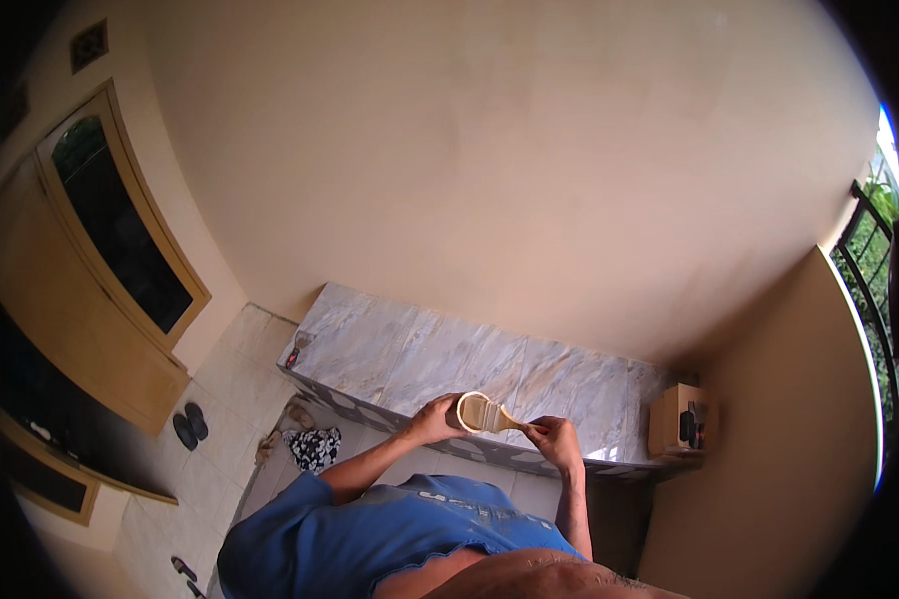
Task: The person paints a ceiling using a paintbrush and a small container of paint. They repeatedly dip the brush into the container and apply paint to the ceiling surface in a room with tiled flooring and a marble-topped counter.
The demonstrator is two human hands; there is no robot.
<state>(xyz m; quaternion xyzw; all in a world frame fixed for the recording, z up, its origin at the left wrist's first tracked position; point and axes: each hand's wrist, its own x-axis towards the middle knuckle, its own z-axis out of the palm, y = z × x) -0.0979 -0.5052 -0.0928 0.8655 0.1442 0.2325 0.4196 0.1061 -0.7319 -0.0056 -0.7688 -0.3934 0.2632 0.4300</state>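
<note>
My left hand [434,421] is closed around the side of a small round tub [461,411] with a cream-coloured rim. In my right hand [556,441] is the handle of a flat paintbrush [489,415], its wide head lying over the tub's mouth. The bristles look pale, as if coated in cream paint. How much the tub holds cannot be made out. Both hands are in front of my blue shirt, above the near edge of a marble-tiled bench [370,339].
A cardboard box [666,424] with dark items stands at the bench's right end. Beyond the bench rises a beige wall [509,180]. Black-and-white patterned cloth [313,449] lies on the floor at left, with dark sandals [190,426] near a wooden door [80,290]. A low wall [769,419] closes the right side.
</note>
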